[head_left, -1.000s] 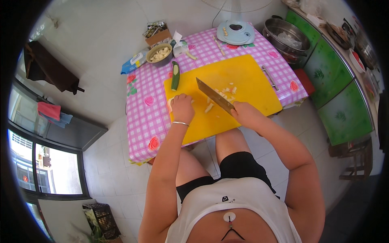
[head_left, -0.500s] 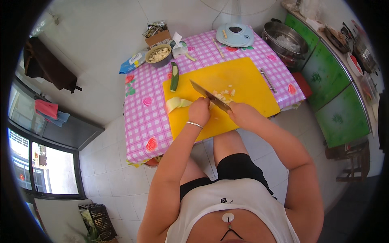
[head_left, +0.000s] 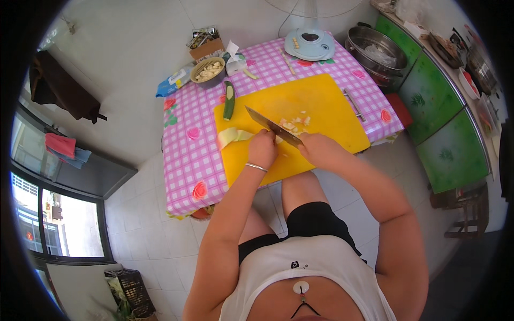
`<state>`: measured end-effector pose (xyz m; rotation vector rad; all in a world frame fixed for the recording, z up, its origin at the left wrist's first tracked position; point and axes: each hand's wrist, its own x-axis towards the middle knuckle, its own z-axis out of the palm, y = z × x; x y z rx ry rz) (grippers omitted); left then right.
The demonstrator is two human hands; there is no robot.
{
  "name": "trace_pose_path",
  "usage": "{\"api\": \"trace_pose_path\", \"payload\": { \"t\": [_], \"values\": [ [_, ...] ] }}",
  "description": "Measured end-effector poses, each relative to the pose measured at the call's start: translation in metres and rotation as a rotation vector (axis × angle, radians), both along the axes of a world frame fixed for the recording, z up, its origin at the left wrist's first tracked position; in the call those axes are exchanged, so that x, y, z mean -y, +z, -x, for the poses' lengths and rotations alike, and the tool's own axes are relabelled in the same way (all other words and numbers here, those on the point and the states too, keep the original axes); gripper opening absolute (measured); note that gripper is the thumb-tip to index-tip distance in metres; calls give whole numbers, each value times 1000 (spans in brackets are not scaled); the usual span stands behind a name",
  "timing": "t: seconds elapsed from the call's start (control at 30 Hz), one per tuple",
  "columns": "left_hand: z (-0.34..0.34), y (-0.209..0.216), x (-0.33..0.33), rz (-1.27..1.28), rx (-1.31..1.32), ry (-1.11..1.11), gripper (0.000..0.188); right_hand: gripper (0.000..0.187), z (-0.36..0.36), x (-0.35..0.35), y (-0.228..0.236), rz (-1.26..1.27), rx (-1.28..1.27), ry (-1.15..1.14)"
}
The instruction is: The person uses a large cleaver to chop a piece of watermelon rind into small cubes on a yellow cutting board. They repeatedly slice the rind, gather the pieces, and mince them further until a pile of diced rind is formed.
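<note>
My right hand (head_left: 319, 150) is wrapped round the handle end of a kitchen knife (head_left: 271, 126), whose broad blade slants up to the left over the yellow cutting board (head_left: 332, 107). Close against the near side of the blade, my left hand (head_left: 263, 150) is closed with its fingers curled. A pale vegetable piece (head_left: 279, 139) shows at its fingertips, mostly hidden by the hand. Just beyond the blade lie small chopped pale pieces (head_left: 295, 124). Larger pale green peeled chunks (head_left: 233, 136) rest on the board's left side. A dark green zucchini (head_left: 229, 100) with a pale strip lies at the far left edge.
Behind the board stand a bowl of pale pieces (head_left: 208, 73), a tissue pack (head_left: 235, 63) and a light blue kitchen scale (head_left: 309, 45). A peeler (head_left: 354, 105) lies right of the board on the checked tablecloth (head_left: 184, 160). A large steel pot (head_left: 377, 51) stands beyond the table's right corner.
The knife's tip has shifted slightly left, and the blade has moved a little with it. Both hands keep nearly the same places and grips.
</note>
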<state>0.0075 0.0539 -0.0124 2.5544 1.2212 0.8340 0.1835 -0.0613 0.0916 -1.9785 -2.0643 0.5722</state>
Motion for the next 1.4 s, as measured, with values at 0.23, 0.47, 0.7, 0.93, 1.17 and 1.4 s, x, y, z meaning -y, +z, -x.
{"api": "trace_pose_path", "payload": {
  "t": [0.23, 0.47, 0.7, 0.93, 1.17, 1.4],
  "values": [
    [2, -1, 1, 10, -7, -5, 7, 26, -2, 0, 6, -4, 30, 43],
    [8, 4, 6, 29, -5, -22, 7, 26, 2, 3, 1, 48, 2, 33],
    [7, -2, 11, -37, -5, -7, 5, 29, -20, -1, -10, 33, -22, -21],
    [4, -6, 12, -21, 80, 25, 10, 30, -32, 9, 22, 52, -169, -267],
    [-12, -2, 14, 59, 32, -34, 24, 30, -42, 2, 19, 75, -85, -233],
    [-5, 3, 20, 131, 50, -84, 26, 30, -44, -1, 9, 23, -2, -194]
  ]
}}
